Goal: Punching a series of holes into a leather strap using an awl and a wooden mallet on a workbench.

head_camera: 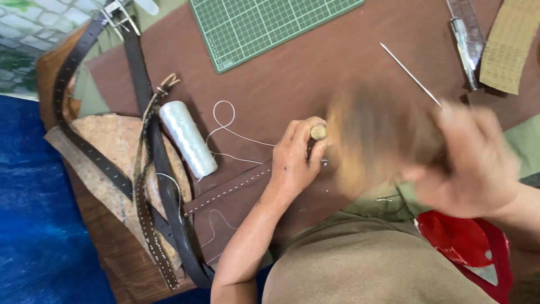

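While motion-blurred, right hand (469, 163) grips mallet (374, 138), left hand (295, 160) pinching punch (318, 133), tip hidden.

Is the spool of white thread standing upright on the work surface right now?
No, the spool of white thread lies on its side on the brown leather, left of the left hand holding a round-topped tool.

One thread spool (188, 138), one green cutting mat (264, 25), one long needle (410, 74), two hands.
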